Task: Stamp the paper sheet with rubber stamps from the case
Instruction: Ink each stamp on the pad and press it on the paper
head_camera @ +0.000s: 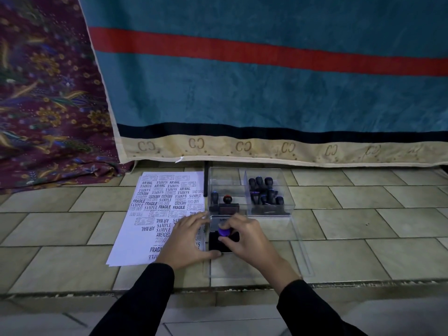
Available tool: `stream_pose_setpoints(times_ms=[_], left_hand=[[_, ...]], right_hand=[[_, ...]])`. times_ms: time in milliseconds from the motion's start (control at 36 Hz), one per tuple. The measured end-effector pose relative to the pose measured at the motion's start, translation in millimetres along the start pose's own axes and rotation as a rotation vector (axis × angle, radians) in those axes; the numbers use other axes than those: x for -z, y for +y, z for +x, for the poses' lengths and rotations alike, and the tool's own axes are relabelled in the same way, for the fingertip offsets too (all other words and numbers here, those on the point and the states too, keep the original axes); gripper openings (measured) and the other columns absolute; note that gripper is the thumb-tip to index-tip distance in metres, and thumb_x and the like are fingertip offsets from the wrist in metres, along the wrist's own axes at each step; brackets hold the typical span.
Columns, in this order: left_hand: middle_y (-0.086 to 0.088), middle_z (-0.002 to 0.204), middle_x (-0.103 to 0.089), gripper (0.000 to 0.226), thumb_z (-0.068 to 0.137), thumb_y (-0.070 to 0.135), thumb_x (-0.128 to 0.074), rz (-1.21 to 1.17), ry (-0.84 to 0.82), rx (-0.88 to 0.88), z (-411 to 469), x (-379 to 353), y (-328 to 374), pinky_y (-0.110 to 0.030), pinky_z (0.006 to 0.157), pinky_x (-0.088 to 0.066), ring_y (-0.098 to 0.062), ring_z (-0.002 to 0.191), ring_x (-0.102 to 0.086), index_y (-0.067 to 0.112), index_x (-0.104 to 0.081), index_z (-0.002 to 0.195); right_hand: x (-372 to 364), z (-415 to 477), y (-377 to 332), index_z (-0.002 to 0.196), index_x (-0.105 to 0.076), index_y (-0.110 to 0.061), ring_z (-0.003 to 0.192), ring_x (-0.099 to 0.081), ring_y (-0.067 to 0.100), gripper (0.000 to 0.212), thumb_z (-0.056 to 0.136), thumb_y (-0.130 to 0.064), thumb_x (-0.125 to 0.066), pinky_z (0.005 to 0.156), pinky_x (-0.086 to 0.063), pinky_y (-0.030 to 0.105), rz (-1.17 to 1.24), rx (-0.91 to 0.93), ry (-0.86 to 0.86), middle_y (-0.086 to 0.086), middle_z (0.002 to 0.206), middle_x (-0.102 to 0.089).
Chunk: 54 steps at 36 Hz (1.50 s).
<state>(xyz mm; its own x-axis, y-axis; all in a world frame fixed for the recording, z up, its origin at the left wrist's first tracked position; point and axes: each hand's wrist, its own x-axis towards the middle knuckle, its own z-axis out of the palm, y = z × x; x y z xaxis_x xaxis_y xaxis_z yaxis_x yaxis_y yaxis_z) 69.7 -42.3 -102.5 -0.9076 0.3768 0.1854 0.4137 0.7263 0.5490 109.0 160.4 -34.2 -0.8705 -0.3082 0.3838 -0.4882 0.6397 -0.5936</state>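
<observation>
Purple-knobbed stamp (225,232) sits lower centre on the black ink pad (224,241), right hand (244,238) pinching its knob. Left hand (188,238) lies flat, fingers spread, holding the pad's left edge and overlapping the paper sheet (155,214). Sheet is left of centre, heavily stamped. Clear case (252,192) with more stamps (264,191) just above.

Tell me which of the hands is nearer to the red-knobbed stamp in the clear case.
Right. The right hand grips a purple-knobbed stamp on the ink pad, just in front of the red-knobbed stamp. The left hand rests on the paper sheet, farther left.
</observation>
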Motion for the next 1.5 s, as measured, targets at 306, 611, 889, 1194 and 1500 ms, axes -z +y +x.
stream_pose_setpoints(times_ms=[306, 611, 889, 1194, 1500], left_hand=[[0.026, 0.143, -0.041, 0.054, 0.083, 0.066, -0.049, -0.362, 0.035, 0.078, -4.3, 14.5, 11.5, -0.039, 0.115, -0.028, 0.007, 0.132, -0.035, 0.040, -0.051, 0.129], [0.020, 0.134, -0.054, 0.026, 0.103, 0.030, -0.041, -0.500, 0.493, 0.304, -19.1, 74.3, -35.1, -0.024, 0.101, -0.033, 0.002, 0.127, -0.046, 0.042, -0.056, 0.120], [-0.010, 0.136, -0.056, 0.030, 0.098, 0.012, -0.045, 0.182, 0.363, 0.496, -51.4, 85.3, -101.5, -0.050, 0.114, -0.024, -0.029, 0.135, -0.040, 0.013, -0.058, 0.126], [-0.010, 0.135, -0.057, 0.034, 0.096, 0.009, -0.048, 0.204, 0.355, 0.510, -49.8, 86.8, -94.2, -0.047, 0.112, -0.021, -0.028, 0.131, -0.045, 0.011, -0.056, 0.129], [-0.009, 0.141, -0.053, 0.035, 0.098, 0.011, -0.046, 0.202, 0.325, 0.534, -49.2, 88.2, -92.4, -0.047, 0.115, -0.016, -0.028, 0.137, -0.039, 0.011, -0.053, 0.133]], right_hand=[[-0.4, -2.8, 2.2, 0.094, -0.068, -0.006, 0.088, -0.064, 0.016, 0.021, 0.077, -0.016, -0.075, 0.080, -0.055, 0.032, 0.007, -0.072, 0.005, 0.006, 0.095, -0.068], [-7.1, -2.6, -0.4, 0.100, -0.067, -0.010, 0.088, -0.064, 0.015, 0.023, 0.078, -0.013, -0.073, 0.081, -0.055, 0.030, -0.001, -0.087, 0.009, 0.005, 0.098, -0.067], [-60.1, 63.7, -55.1, 0.108, -0.063, -0.012, 0.090, -0.064, 0.014, 0.028, 0.081, -0.014, -0.071, 0.084, -0.053, 0.015, 0.250, 0.003, -0.076, 0.008, 0.104, -0.066], [-118.1, 96.9, -80.4, 0.114, -0.060, -0.006, 0.101, -0.059, 0.030, 0.029, 0.085, -0.006, -0.062, 0.091, -0.050, 0.040, 0.214, -0.027, -0.213, 0.017, 0.113, -0.062], [-124.7, 99.4, -77.7, 0.115, -0.060, -0.007, 0.101, -0.058, 0.029, 0.029, 0.086, -0.006, -0.062, 0.089, -0.051, 0.042, 0.195, -0.032, -0.239, 0.016, 0.111, -0.061]])
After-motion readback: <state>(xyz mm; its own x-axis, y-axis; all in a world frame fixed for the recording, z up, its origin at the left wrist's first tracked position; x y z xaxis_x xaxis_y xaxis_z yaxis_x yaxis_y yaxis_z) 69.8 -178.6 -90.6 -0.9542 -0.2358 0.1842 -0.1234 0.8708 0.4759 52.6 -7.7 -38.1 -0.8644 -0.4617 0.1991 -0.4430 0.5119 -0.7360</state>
